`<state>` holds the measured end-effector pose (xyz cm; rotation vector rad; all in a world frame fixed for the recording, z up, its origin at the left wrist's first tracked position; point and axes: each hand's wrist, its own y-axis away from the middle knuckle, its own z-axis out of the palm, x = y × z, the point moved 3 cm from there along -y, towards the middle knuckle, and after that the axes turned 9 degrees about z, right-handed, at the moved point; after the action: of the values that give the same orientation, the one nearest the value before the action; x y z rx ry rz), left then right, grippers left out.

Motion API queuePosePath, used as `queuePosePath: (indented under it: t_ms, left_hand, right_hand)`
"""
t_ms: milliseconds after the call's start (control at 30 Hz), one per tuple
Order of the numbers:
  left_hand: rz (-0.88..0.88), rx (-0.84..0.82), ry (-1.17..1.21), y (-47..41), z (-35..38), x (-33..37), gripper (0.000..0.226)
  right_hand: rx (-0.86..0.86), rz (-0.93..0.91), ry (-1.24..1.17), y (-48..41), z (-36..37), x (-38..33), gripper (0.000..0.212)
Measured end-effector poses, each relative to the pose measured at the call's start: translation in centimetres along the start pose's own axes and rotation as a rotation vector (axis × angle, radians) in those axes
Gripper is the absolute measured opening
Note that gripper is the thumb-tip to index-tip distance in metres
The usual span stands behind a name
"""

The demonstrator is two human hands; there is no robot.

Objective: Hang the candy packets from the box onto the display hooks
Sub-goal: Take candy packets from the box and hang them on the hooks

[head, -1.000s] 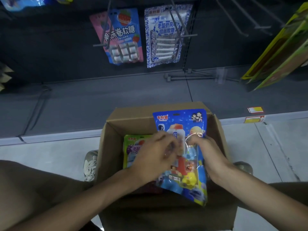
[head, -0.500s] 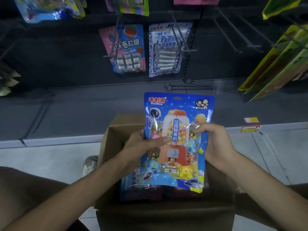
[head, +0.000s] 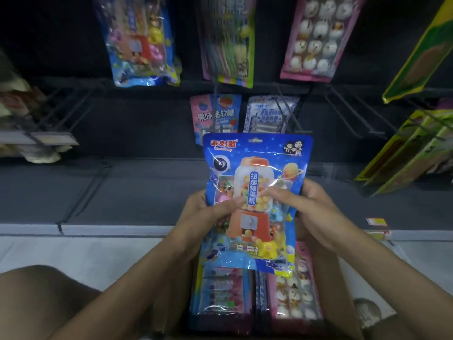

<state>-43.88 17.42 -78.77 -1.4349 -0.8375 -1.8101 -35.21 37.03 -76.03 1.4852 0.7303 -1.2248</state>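
Observation:
I hold a blue candy packet (head: 257, 173) printed with an orange gumball machine upright in front of me. My left hand (head: 208, 214) grips its left edge, thumb across the front. My right hand (head: 311, 212) grips the right edge, thumb on the clear window. Below it the box (head: 348, 315) holds more packets: a blue one (head: 220, 293) and a pink one (head: 294, 295). A matching blue packet (head: 142, 42) hangs on a hook at upper left. Bare black display hooks (head: 353, 111) jut out to the right of centre.
Hanging packets fill the upper row: a striped one (head: 228, 42) and a pink one (head: 318, 38). Behind the held packet hang a pink-blue packet (head: 215, 114) and a white-blue packet (head: 269, 114). Yellow-green packs (head: 411, 153) crowd the right. A grey base shelf (head: 122, 192) lies below.
Both hands have lifted the blue packet up out of the box to chest height, and my view has tilted upward, bringing the upper row of hanging packets into sight.

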Motion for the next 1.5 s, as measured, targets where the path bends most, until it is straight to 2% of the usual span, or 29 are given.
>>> queuePosePath:
  t_ms: [100,233,333,400,600,700,833,1000,1100,1167,1300,1500]
  left_hand:
    - [0.077,0.056,0.017,-0.3,-1.4,2.1,0.044]
    - [0.16,0.113,0.045,-0.8,-3.2,4.5,0.042]
    - [0.217,0.126,0.101,-1.0,-4.8,6.6,0.025]
    - [0.268,0.115,0.109,-0.9,-5.7,8.0,0.02]
    - [0.362,0.135,0.171,-1.4,-9.0,11.1,0.029]
    - [0.373,0.135,0.152,-2.0,-10.5,11.6,0.032]
    - [0.407,0.196,0.125,-2.7,-11.5,11.8,0.028]
    - [0.576,0.513,-0.071,-4.9,-14.7,14.9,0.035]
    - [0.713,0.618,-0.242,-6.8,-16.4,18.7,0.033]
    - [0.784,0.653,-0.294,-8.0,-17.3,21.4,0.04]
    - [0.888,0.639,-0.255,-9.6,-18.5,25.0,0.046]
    - [1.046,0.654,-0.093,-9.9,-18.7,28.3,0.031]
  right_hand:
    - [0.001,-0.045,-0.049,-0.6,2.5,-2.9,0.038]
    - [0.075,-0.133,-0.066,-1.5,5.3,-6.5,0.021]
    - [0.057,-0.182,-0.047,-2.3,6.8,-9.4,0.023]
    - [-0.009,-0.21,-0.015,-2.5,7.9,-11.0,0.033]
    - [-0.153,-0.301,0.072,-3.8,11.5,-15.3,0.034]
    - [-0.104,-0.345,0.122,-5.2,13.0,-16.3,0.028]
    - [-0.021,-0.341,0.147,-7.1,14.7,-16.7,0.031]
    - [0.067,-0.366,0.184,-9.1,15.8,-18.2,0.029]
    - [0.051,-0.385,0.186,-10.4,16.4,-19.1,0.026]
    - [0.047,-0.411,0.2,-11.1,16.9,-19.6,0.026]
    - [0.059,-0.46,0.224,-12.5,17.9,-20.1,0.033]
    - [0.073,-0.495,0.205,-13.6,19.0,-21.1,0.037]
